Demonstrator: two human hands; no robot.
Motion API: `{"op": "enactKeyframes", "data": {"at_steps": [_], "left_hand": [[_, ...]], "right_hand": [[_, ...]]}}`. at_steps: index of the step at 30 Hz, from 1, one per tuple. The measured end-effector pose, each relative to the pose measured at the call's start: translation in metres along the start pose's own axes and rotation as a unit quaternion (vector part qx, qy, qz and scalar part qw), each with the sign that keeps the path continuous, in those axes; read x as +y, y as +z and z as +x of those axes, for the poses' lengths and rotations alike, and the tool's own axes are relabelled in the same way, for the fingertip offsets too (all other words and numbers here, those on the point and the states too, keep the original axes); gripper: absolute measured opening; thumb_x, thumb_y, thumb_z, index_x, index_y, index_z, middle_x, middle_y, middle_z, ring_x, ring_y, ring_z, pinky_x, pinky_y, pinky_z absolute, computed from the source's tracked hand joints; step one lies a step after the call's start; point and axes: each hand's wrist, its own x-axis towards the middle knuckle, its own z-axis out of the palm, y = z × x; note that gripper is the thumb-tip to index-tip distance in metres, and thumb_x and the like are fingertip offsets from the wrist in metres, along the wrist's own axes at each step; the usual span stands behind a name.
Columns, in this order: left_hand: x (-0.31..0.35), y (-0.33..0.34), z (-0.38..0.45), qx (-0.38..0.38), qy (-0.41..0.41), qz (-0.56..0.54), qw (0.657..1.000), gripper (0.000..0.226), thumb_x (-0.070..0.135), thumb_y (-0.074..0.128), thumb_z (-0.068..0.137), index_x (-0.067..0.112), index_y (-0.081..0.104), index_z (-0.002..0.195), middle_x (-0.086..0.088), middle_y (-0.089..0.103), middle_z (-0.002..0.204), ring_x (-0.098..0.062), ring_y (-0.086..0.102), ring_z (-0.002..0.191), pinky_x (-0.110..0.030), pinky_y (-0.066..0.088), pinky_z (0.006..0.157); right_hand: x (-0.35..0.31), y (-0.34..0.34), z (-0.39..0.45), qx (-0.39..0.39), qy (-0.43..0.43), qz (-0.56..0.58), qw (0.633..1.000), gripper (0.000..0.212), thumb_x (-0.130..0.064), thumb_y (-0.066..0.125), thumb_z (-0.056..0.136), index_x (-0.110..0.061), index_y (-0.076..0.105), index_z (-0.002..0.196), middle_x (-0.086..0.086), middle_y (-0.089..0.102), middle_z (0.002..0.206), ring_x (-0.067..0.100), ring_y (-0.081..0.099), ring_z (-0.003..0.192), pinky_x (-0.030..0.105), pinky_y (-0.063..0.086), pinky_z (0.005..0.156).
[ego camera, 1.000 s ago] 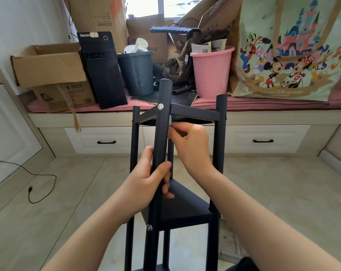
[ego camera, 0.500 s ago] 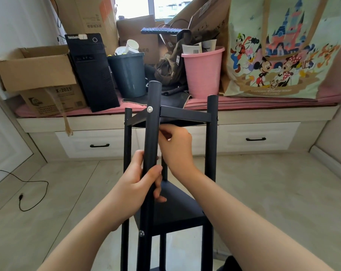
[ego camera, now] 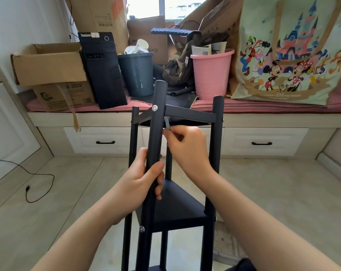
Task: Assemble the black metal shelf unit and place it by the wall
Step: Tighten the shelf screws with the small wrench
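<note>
The black metal shelf unit (ego camera: 216, 145) stands upright on the floor right in front of me, with round posts and dark triangular shelves. My left hand (ego camera: 141, 182) is wrapped around the nearest post (ego camera: 157, 122), below a silver screw head (ego camera: 155, 107). My right hand (ego camera: 187, 147) sits just under the top shelf (ego camera: 191, 114), fingers pinched on a small grey metal tool (ego camera: 167, 123) that points up beside the post. A lower shelf (ego camera: 177, 208) shows between my arms, with another screw (ego camera: 142, 229) on the post.
Behind the unit runs a window bench (ego camera: 283, 119) with drawers, piled with cardboard boxes (ego camera: 48, 65), a black computer tower (ego camera: 103, 71), a grey bin (ego camera: 136, 73), a pink bucket (ego camera: 211, 73) and a large cartoon bag (ego camera: 290, 51). A black cable (ego camera: 38, 175) lies on the floor tiles at left.
My view has shifted a little between frames. My right hand has stayed under the top shelf, its fingers working at the small tool. My left hand keeps its hold on the post.
</note>
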Motion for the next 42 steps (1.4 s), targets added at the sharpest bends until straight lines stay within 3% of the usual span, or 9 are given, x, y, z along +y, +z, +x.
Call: {"op": "enactKeyframes", "data": {"at_steps": [3,9,17,21,26,31,34,38,42], "left_hand": [[0.000,0.000,0.000,0.006,0.001,0.000,1.000,0.010,0.022,0.046,0.105,0.019,0.045,0.114,0.004,0.057,0.069,-0.015,0.054,0.060,-0.028,0.054,0.062],[-0.001,-0.003,0.000,0.009,0.006,0.009,1.000,0.009,0.023,0.047,0.104,0.020,0.045,0.113,0.005,0.057,0.067,-0.014,0.055,0.059,-0.028,0.053,0.063],[0.000,-0.001,-0.003,-0.015,0.010,0.007,1.000,0.007,0.023,0.048,0.104,0.019,0.044,0.108,0.005,0.055,0.067,-0.015,0.055,0.060,-0.028,0.054,0.063],[0.000,0.000,-0.003,-0.019,0.012,0.012,1.000,0.007,0.022,0.047,0.105,0.018,0.043,0.109,0.004,0.055,0.067,-0.015,0.054,0.059,-0.028,0.054,0.063],[-0.001,-0.003,-0.005,-0.027,0.006,-0.002,1.000,0.004,0.021,0.046,0.105,0.020,0.044,0.108,0.005,0.053,0.068,-0.015,0.053,0.060,-0.029,0.054,0.064],[-0.002,-0.004,-0.005,-0.034,0.007,-0.024,0.999,0.007,0.017,0.045,0.105,0.017,0.043,0.112,0.005,0.052,0.067,-0.016,0.051,0.059,-0.029,0.054,0.062],[-0.002,-0.005,-0.006,-0.042,0.006,-0.030,0.999,0.007,0.016,0.045,0.105,0.017,0.043,0.112,0.004,0.052,0.068,-0.017,0.051,0.060,-0.030,0.054,0.062],[-0.002,-0.006,-0.006,-0.049,0.006,-0.026,0.998,0.007,0.016,0.045,0.105,0.018,0.044,0.112,0.003,0.052,0.069,-0.017,0.051,0.060,-0.031,0.055,0.063],[0.000,-0.008,-0.005,-0.033,0.003,-0.019,0.999,0.013,0.018,0.045,0.105,0.019,0.044,0.118,0.004,0.053,0.068,-0.017,0.052,0.061,-0.029,0.055,0.063]], "right_hand": [[-0.002,0.001,-0.002,0.010,-0.022,-0.019,1.000,0.029,-0.015,0.062,0.096,-0.004,0.071,0.071,-0.003,0.056,0.053,0.014,0.051,0.053,0.018,0.038,0.056],[-0.001,-0.001,-0.003,0.014,-0.044,-0.049,0.998,0.029,-0.017,0.060,0.097,-0.002,0.072,0.076,0.009,0.067,0.062,0.026,0.064,0.063,0.037,0.050,0.066],[-0.002,0.004,-0.001,0.023,-0.029,-0.029,0.999,0.023,-0.018,0.060,0.097,-0.003,0.075,0.087,0.007,0.070,0.071,0.024,0.065,0.069,0.041,0.052,0.070],[0.001,0.011,-0.001,0.035,-0.031,-0.032,0.998,0.019,-0.017,0.062,0.096,-0.006,0.077,0.090,0.003,0.071,0.075,0.020,0.062,0.070,0.037,0.051,0.071],[0.011,0.019,0.001,0.094,-0.079,-0.055,0.991,0.020,-0.011,0.063,0.095,-0.002,0.073,0.079,0.007,0.066,0.067,0.019,0.059,0.061,0.032,0.047,0.064],[0.010,0.031,0.005,0.121,-0.102,-0.032,0.987,0.022,0.000,0.064,0.091,0.001,0.067,0.069,0.007,0.063,0.060,-0.012,0.051,0.054,0.006,0.040,0.058],[0.008,0.037,0.007,0.145,-0.104,-0.022,0.984,0.018,0.006,0.065,0.087,0.003,0.067,0.069,0.010,0.063,0.059,0.002,0.053,0.060,0.003,0.035,0.059],[0.001,0.040,0.004,0.108,-0.061,0.014,0.992,0.013,0.003,0.062,0.089,0.001,0.071,0.079,0.009,0.068,0.068,0.019,0.060,0.062,0.018,0.043,0.062],[0.001,0.032,0.001,0.049,-0.013,0.022,0.998,0.022,-0.004,0.058,0.095,-0.007,0.064,0.074,-0.011,0.056,0.057,-0.002,0.058,0.057,0.007,0.038,0.058]]}}
